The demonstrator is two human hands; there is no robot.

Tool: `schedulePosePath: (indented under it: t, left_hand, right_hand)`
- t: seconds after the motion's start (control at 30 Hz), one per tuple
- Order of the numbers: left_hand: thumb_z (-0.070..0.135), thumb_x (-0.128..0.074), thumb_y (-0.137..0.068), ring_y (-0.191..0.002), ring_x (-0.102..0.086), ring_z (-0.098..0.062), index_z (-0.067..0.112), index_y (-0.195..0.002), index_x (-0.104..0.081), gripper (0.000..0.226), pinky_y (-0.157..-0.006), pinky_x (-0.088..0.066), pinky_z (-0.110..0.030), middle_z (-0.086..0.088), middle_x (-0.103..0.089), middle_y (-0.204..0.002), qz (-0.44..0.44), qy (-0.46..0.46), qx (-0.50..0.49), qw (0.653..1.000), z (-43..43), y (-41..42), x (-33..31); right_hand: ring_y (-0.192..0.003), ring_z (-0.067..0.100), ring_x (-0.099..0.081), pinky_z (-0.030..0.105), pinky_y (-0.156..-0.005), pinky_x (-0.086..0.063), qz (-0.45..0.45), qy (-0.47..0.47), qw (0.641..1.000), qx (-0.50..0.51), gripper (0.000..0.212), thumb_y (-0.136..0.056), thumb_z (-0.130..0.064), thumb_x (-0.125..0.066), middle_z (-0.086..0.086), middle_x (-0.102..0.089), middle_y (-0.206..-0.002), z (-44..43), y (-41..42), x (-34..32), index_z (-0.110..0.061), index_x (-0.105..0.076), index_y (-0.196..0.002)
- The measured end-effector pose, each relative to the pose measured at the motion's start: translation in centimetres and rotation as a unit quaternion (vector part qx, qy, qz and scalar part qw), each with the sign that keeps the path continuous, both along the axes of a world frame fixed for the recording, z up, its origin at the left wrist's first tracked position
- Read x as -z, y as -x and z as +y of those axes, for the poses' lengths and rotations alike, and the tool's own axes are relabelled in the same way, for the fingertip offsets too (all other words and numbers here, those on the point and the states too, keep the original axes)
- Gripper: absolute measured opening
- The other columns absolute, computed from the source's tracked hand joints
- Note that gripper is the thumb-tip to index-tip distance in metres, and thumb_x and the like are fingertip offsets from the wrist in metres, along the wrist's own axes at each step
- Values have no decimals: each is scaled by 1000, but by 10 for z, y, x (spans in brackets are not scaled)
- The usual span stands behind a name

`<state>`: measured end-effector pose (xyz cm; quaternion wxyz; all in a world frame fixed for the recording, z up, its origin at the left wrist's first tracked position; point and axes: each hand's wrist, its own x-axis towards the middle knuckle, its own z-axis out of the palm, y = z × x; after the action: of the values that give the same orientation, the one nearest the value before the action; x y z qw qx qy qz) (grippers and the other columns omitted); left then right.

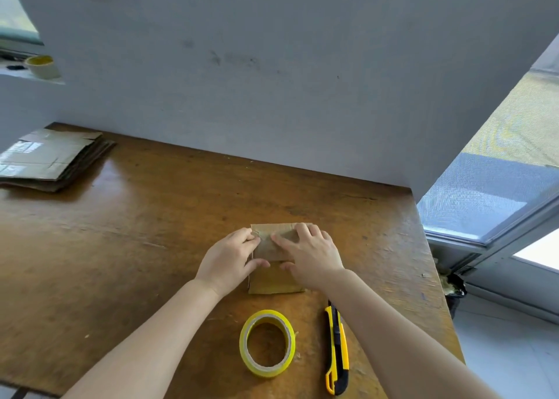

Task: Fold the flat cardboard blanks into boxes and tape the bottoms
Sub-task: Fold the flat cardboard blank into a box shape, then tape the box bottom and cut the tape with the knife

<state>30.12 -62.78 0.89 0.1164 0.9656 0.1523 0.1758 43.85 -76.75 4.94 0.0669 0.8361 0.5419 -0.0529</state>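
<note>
A small brown cardboard box (273,280) stands on the wooden table (136,232) with its flaps folded shut on top. My left hand (231,261) grips its left side, thumb on the front edge. My right hand (311,255) lies flat over the top flaps, fingers spread and pressing down. A yellow roll of tape (267,342) lies on the table just in front of the box. A yellow and black utility knife (336,348) lies to the right of the roll. A stack of flat cardboard blanks (48,159) sits at the table's far left corner.
A grey wall (272,81) rises right behind the table. The table's right edge drops off beside a window with a mesh screen (484,196). A second tape roll (42,65) rests on a ledge at the upper left.
</note>
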Motion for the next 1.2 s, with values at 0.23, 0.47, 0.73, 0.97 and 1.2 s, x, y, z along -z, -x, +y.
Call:
schedulePosePath:
  t: [0.23, 0.47, 0.73, 0.97, 1.2]
  left_hand:
    - [28, -86, -65, -97, -70, -25, 2, -104, -73, 48, -72, -58, -33, -10, -72, -105, -5, -34, 4, 999, -4, 3, 2]
    - [21, -82, -74, -108, -66, -27, 4, -119, -66, 50, -81, -56, -35, -12, -67, -120, -39, -8, 1, 999, -12, 13, 12]
    - [20, -78, -77, -89, -66, -23, 11, -98, -61, 28, -70, -55, -30, -7, -67, -100, -72, -21, -29, 997, -22, 20, 4]
    - [46, -46, -87, -67, -59, -16, 20, -80, -63, 32, -50, -47, -25, 5, -58, -74, 93, -26, 145, 985, -74, 29, 30]
    - [75, -47, -78, -127, -31, -29, 15, -129, -48, 80, -105, -32, -50, -9, -35, -136, 308, -56, 129, 941, -114, 23, 39]
  right_hand:
    - [-139, 27, -21, 40, -113, -27, 20, -41, 998, -41, 66, -99, -35, -48, 4, -26, -149, -1, 6, 14, -37, -9, -153]
    - [-130, 28, -28, 46, -109, -29, -4, -11, 998, -65, 64, -96, -54, -41, 6, -28, -143, 3, 3, 6, -44, -8, -150]
    - [-131, 31, -26, 52, -106, -34, 0, 4, 997, -73, 63, -97, -44, -46, 9, -26, -145, 8, 8, 5, -45, -10, -148]
    - [-130, 29, -25, 53, -106, -32, 21, 5, 998, -63, 60, -98, -42, -45, 7, -25, -145, 11, 7, 4, -47, -13, -148]
    - [-129, 28, -25, 52, -106, -32, 20, -5, 998, -64, 59, -98, -43, -44, 6, -24, -145, 10, 7, 5, -47, -12, -148]
